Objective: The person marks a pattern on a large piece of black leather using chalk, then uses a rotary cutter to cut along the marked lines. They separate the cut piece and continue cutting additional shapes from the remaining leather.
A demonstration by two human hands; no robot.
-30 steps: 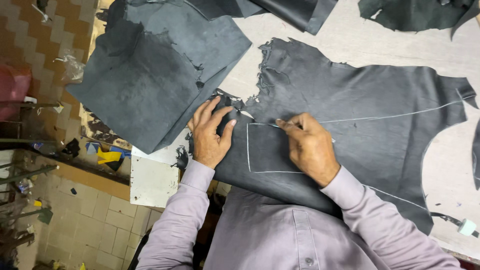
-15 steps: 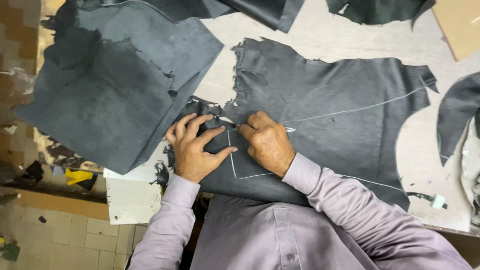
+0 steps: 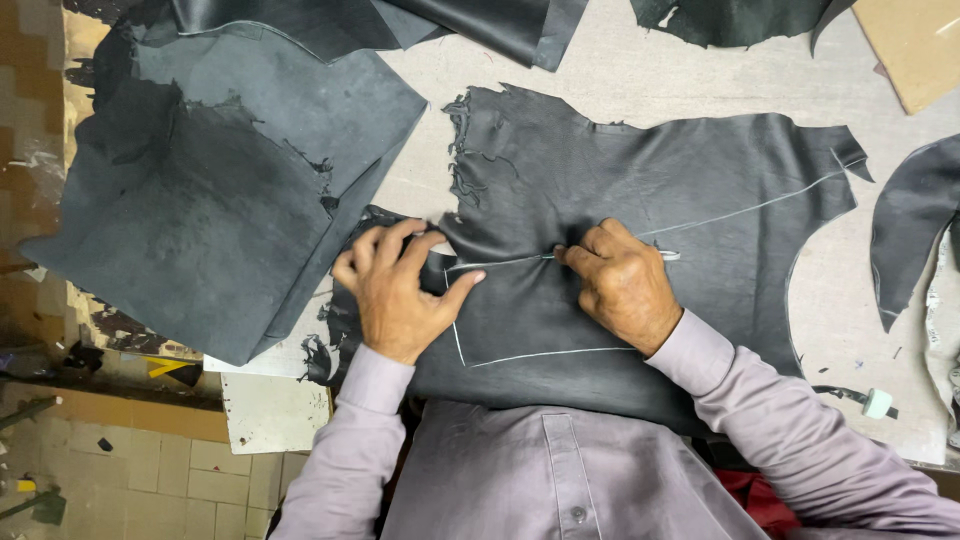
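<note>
A dark leather piece (image 3: 640, 210) lies flat on the pale surface (image 3: 500, 80). The left hand (image 3: 400, 290) presses it down, fingers spread open. The right hand (image 3: 625, 280), fingers pinched around a thin marking tool (image 3: 668, 255) (mostly hidden), rests on a white line.

Hands (image 3: 510, 290) on leather sheet (image 3: 700, 190)

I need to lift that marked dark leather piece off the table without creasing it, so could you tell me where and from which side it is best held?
Probably by the ragged left edge of the leather piece, coming from the far left. That edge lies free on the bare table, while the left hand and right hand press down the near part along the drawn lines.
</note>
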